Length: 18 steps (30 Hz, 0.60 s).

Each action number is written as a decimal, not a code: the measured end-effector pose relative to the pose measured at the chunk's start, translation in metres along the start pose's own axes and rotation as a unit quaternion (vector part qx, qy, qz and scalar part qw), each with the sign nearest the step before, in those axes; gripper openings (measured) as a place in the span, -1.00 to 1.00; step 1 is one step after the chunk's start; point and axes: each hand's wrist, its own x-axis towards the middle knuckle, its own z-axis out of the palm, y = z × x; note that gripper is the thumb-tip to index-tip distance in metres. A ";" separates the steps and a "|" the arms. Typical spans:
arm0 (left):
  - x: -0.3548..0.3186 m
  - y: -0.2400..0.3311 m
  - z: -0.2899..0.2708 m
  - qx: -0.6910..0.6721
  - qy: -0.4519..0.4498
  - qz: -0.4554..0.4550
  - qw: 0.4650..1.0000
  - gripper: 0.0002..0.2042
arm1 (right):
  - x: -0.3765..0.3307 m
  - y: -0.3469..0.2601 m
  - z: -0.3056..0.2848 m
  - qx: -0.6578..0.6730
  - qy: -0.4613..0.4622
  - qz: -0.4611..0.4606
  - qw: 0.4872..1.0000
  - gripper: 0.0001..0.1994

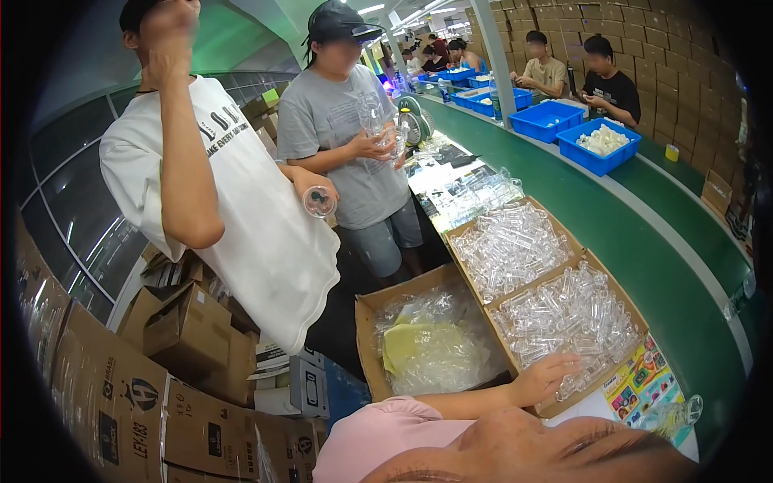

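Grip of one hand (547,377), fingers spread loosely over clear tubes (568,318) in cardboard box (596,262).

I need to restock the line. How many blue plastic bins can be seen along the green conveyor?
4: one holding white parts, one beside it, one farther up the belt, and one at the far end. People may hide others beyond.
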 end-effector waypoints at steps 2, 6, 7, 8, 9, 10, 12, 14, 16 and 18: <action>-0.001 0.001 0.001 -0.004 0.008 -0.001 1.000 -0.59 | 0.007 -0.012 -0.015 0.012 -0.002 0.005 1.000 -0.58; -0.001 0.004 -0.001 0.014 0.039 0.027 0.999 -0.57 | 0.018 -0.031 -0.034 0.016 0.002 0.024 1.000 -0.50; -0.001 0.003 0.000 0.013 0.038 0.025 0.999 -0.57 | 0.019 -0.035 -0.036 0.009 0.005 0.025 1.000 -0.45; -0.001 0.003 0.000 0.020 0.048 0.032 0.998 -0.57 | 0.020 -0.037 -0.038 0.009 0.003 0.026 1.000 -0.45; -0.001 0.004 0.000 0.028 0.057 0.039 0.997 -0.57 | 0.022 -0.038 -0.038 0.008 0.014 0.023 1.000 -0.41; -0.001 0.005 0.001 0.027 0.056 0.020 0.998 -0.57 | 0.021 -0.039 -0.036 0.007 0.025 0.020 0.999 -0.37; 0.002 0.009 0.002 0.013 0.052 0.001 0.999 -0.57 | 0.008 0.002 -0.008 0.006 -0.004 -0.003 1.000 -0.36; 0.003 0.011 0.003 0.000 0.053 -0.017 0.998 -0.58 | 0.002 0.005 0.007 0.008 -0.032 -0.027 0.999 -0.36; 0.003 0.010 0.003 0.032 0.053 -0.003 0.998 -0.58 | 0.014 -0.033 -0.007 -0.067 0.253 -0.055 0.964 -0.54; 0.004 0.010 0.003 0.065 0.059 0.006 0.996 -0.61 | 0.014 -0.041 -0.020 -0.029 0.179 -0.020 0.983 -0.54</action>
